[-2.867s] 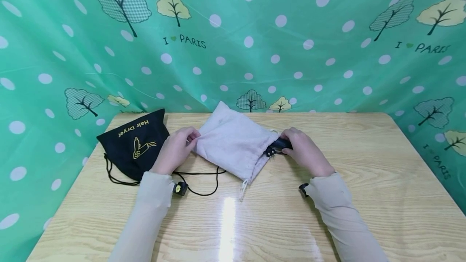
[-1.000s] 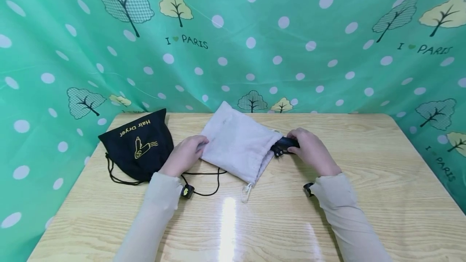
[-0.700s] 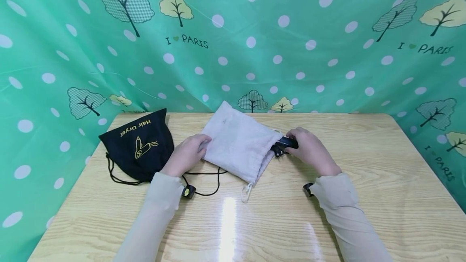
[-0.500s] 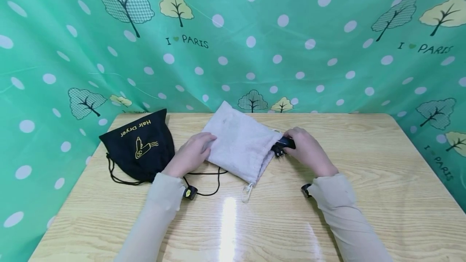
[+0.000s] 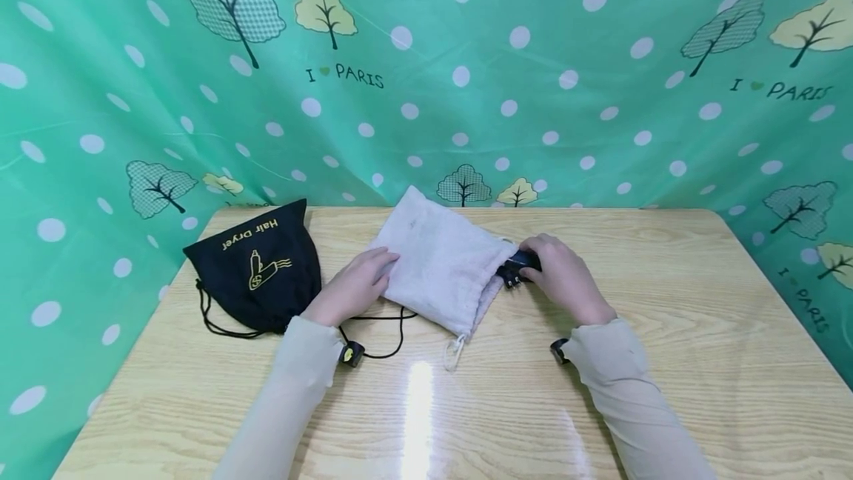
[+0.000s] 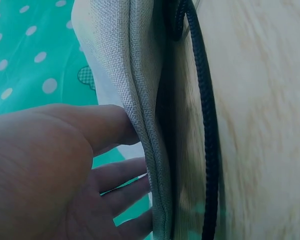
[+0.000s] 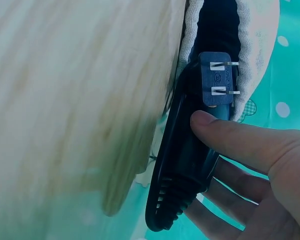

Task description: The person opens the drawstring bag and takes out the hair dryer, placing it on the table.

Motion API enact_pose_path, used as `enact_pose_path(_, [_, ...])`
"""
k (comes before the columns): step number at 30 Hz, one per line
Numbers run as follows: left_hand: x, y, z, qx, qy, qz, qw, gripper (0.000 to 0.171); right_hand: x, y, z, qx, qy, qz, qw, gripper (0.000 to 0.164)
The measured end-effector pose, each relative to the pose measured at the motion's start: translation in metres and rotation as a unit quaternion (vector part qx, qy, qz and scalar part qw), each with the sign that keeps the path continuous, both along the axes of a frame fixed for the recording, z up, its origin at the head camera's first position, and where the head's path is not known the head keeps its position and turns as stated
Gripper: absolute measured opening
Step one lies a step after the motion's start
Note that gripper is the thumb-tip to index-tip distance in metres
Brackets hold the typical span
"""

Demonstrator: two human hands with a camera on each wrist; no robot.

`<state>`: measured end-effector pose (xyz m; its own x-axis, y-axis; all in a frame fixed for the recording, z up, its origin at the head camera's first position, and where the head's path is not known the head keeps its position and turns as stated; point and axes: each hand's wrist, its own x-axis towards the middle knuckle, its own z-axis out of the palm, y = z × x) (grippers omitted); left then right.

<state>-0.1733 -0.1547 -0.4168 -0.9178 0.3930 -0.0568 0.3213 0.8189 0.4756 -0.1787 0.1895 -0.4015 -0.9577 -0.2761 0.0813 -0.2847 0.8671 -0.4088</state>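
A pale grey drawstring bag lies on the table, its mouth facing right. A black appliance handle with a ribbed cord end sticks out of that mouth, and a two-pin plug sits beside it. My right hand grips the handle, thumb on one side and fingers behind. Whatever the handle belongs to is hidden inside the bag. At the bag's left edge my left hand rests with loose fingers on the cloth; in the left wrist view its thumb touches the seam.
Left of the grey bag lies a black drawstring bag printed "Hair Dryer" in yellow. Its black cord loops across the table near my left wrist. A white cord end hangs from the grey bag. Behind the table hangs a green dotted curtain.
My left hand has let go of its pinch on the bag and slid right onto the cloth. The handle and plug came slightly further out, then my right hand shifted a little left.
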Motion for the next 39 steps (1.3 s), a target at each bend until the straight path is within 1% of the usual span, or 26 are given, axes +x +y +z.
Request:
enact_pose_path(5, [-0.001,-0.001,-0.001,0.000,-0.008,0.001,1.0000,0.042,0.000,0.004,0.001,-0.011,-0.015,-0.004,1.000,0.034])
enact_pose_path(10, [0.000,-0.001,0.002,0.005,-0.014,0.003,0.9999,0.043,-0.001,0.007,0.003,-0.014,-0.029,-0.013,0.999,0.033])
enact_pose_path(19, [-0.001,-0.002,0.003,0.005,-0.028,0.008,0.9996,0.043,-0.002,0.015,0.005,-0.008,-0.029,-0.018,0.999,0.032])
enact_pose_path(22, [-0.001,-0.002,0.003,0.002,-0.028,0.007,0.9996,0.043,-0.002,0.016,0.005,-0.009,-0.032,-0.013,0.999,0.032])
enact_pose_path(25, [-0.001,-0.002,0.003,-0.001,-0.023,0.006,0.9997,0.043,-0.003,0.016,0.005,-0.012,-0.039,-0.009,0.999,0.033])
enact_pose_path(32, [0.000,0.002,0.005,0.013,0.020,0.005,0.9997,0.040,-0.004,0.013,0.007,-0.022,-0.055,0.000,0.998,0.039])
enact_pose_path(36, [0.002,0.007,0.008,0.031,0.028,0.002,0.9991,0.039,-0.005,0.011,0.006,-0.030,-0.057,0.004,0.998,0.037])
enact_pose_path(39, [0.003,0.011,0.009,0.038,0.019,-0.006,0.9991,0.041,-0.004,0.009,0.005,-0.029,-0.056,0.008,0.998,0.038])
